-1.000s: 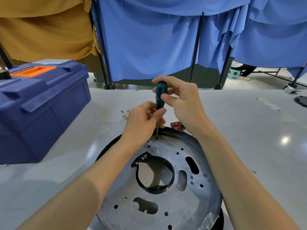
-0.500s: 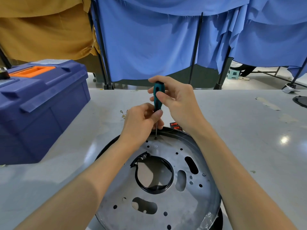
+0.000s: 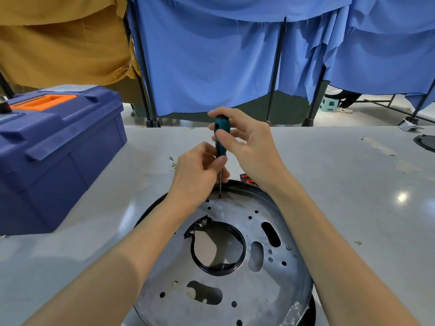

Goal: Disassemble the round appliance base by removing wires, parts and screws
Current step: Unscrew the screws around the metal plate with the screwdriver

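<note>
Head view. The round base (image 3: 270, 290) lies flat on the tabletop (image 3: 341, 184), close in front of the person, metal plate up. The screwdriver (image 3: 220, 137) stands upright with its tip in a screw (image 3: 219, 196) near the far rim. The right hand (image 3: 251, 149) pinches the handle top between thumb and fingers. The left hand (image 3: 195, 175) curls its fingers round the lower handle and shaft.

Step in hand: backing out a rim screw. The next move likely calls for steady downward pressure while turning, then lifting the screw clear. Another screw (image 3: 288, 247) sits at the plate's right side.

Around: a blue toolbox (image 3: 58, 149) at left, small brass bits (image 3: 173, 161) and red parts (image 3: 247, 178) beyond the rim. Nothing blocks the tool.
</note>
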